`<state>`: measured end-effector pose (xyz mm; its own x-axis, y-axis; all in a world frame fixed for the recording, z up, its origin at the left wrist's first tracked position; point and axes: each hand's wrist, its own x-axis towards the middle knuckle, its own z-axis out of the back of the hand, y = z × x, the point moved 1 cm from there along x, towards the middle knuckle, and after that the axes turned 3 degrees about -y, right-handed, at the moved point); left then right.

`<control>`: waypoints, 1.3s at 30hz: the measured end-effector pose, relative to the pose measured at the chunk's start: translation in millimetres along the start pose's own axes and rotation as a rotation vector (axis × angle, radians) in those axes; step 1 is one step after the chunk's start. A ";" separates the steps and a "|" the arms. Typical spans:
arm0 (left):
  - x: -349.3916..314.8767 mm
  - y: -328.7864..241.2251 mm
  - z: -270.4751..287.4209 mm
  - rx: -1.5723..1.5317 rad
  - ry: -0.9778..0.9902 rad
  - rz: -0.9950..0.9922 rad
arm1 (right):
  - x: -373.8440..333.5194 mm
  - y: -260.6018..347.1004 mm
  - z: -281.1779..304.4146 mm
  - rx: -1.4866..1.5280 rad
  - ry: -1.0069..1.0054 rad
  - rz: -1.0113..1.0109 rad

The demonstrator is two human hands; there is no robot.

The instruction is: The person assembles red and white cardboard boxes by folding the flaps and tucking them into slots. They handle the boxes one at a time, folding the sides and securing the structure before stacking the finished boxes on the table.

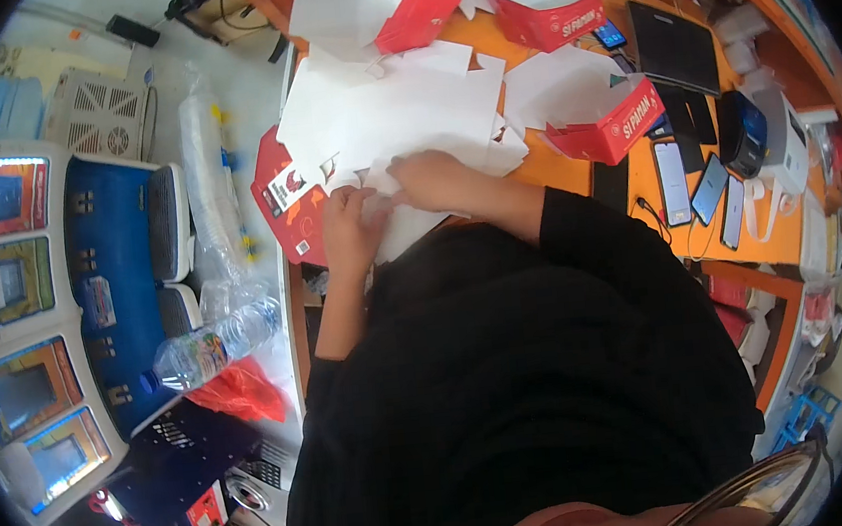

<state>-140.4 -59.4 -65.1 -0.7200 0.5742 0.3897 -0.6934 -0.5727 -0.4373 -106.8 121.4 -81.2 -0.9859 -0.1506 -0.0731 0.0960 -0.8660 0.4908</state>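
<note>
Flat cardboard box blanks point(397, 105), white side up, lie stacked on the orange table in front of me. A red printed piece of the cardboard point(279, 190) sticks out at the left. My left hand point(351, 227) has its fingers bent and pinched on a flap at the near edge of the top blank. Close beside it, my right hand point(434, 182) is closed, its fingertips pressed on the same cardboard near small cut-out slots. The fingertips of both hands are partly hidden. Folded red-and-white boxes stand beyond, one of them a red box point(609, 126) right of the stack.
Several phones point(672, 181) lie at the right of the orange table point(779, 232), near a black laptop point(674, 45) and a white device point(784, 141). Left of the table are a plastic water bottle point(213, 349), a red plastic bag point(242, 389) and a blue-and-white display rack point(117, 280).
</note>
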 end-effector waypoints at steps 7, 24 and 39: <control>-29.3 2.4 8.7 -0.197 0.105 0.073 | 7.1 5.9 22.6 -0.001 0.144 0.058; 26.4 -54.8 27.0 -1.296 0.249 0.579 | -41.7 33.0 158.7 0.754 -0.293 0.135; 43.4 -68.1 65.0 -1.449 -0.115 0.587 | -31.9 68.0 125.0 1.000 -0.221 0.007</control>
<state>-126.3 -33.5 34.3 -0.9145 0.3964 -0.0806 0.2418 0.3760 -0.8945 -85.9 126.9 63.0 -0.9987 0.0250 0.0445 0.0431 -0.0559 0.9975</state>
